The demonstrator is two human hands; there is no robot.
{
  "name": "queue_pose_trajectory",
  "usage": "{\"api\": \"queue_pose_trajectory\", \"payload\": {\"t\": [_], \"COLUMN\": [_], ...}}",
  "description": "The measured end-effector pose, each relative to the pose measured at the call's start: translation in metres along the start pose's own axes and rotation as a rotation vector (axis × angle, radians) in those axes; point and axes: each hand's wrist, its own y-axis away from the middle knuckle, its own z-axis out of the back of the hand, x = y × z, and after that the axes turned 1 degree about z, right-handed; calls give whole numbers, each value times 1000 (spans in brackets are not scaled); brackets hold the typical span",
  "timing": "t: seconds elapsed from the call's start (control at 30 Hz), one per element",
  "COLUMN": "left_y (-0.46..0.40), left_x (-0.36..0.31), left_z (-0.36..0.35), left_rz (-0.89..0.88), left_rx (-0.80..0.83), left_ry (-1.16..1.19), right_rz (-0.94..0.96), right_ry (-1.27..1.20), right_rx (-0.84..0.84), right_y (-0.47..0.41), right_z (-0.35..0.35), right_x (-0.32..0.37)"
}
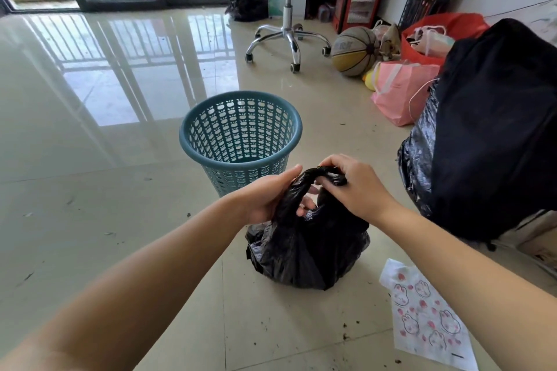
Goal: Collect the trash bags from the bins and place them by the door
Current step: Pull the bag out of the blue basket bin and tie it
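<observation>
Head view: trash bag (304, 250) beside bin (239, 141).

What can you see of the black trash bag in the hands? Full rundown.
The black trash bag is thin, glossy, crinkled plastic, filled into a lumpy round shape and sitting on the tiled floor just in front of the empty blue basket bin. Its top is gathered into twisted handles. The left hand grips one strand from the side; the right hand pinches the top loop from above. The bag is out of the bin; whether it is knotted cannot be told.
</observation>
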Motion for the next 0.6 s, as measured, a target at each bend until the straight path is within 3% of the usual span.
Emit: {"api": "queue_pose_trajectory", "payload": {"t": [0.1,0.2,0.33,0.47,0.6], "left_y": [-1,-3,-8,-10,-12], "left_x": [1,1,4,3,10], "left_z": [2,9,15,11,23], "left_rz": [18,-30,-96,-136,-71], "left_rx": [-7,-104,-72,-290,-487], "left_ry": [156,138,174,-208,-566], "right_rz": [83,109,66,-131,-464], "right_ry": [-71,-52,-98,-286,-289], "right_rx": [12,-3,-13,28,-218], "right_y": [4,5,8,11,3], "right_z": [-10,-13,-12,-13,-11], "right_x": [3,1,-6,-5,-29]}}
